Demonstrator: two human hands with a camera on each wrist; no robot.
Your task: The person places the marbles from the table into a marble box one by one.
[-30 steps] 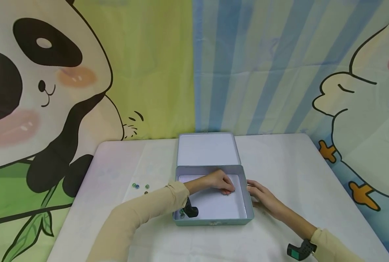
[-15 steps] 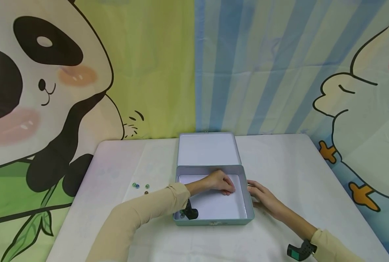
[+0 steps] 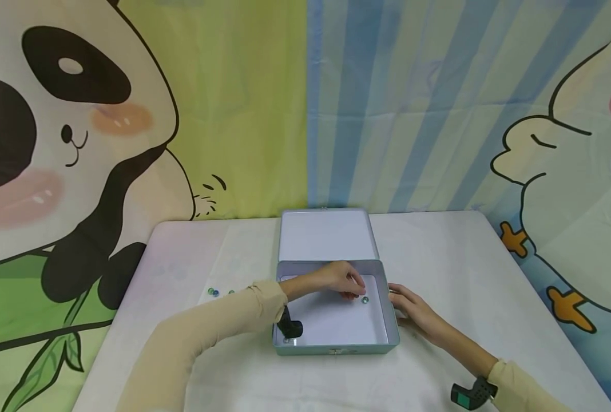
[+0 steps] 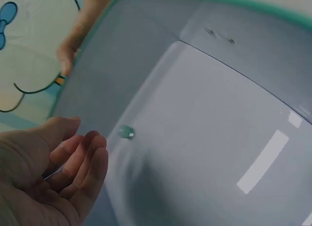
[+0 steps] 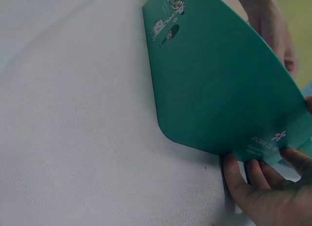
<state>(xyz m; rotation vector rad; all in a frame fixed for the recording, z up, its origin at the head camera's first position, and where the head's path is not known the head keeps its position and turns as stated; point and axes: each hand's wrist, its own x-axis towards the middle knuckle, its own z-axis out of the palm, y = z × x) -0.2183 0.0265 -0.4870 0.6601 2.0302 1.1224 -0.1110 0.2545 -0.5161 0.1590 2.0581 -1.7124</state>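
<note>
While the right hand (image 3: pixel 413 309) lies relaxed against the outside of the tin (image 3: pixel 336 348), the left hand (image 3: pixel 342 280), loosely curled and seemingly holding nothing, hovers beside a green marble (image 3: pixel 365 300) inside.

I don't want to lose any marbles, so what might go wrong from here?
The green marble near the left hand lies on the shiny floor of the box; it might roll if the right hand, touching the box's outer side, nudges it.

The loose marbles on the table appear close to the left sleeve in the head view, so that arm could brush them and send one rolling.
</note>
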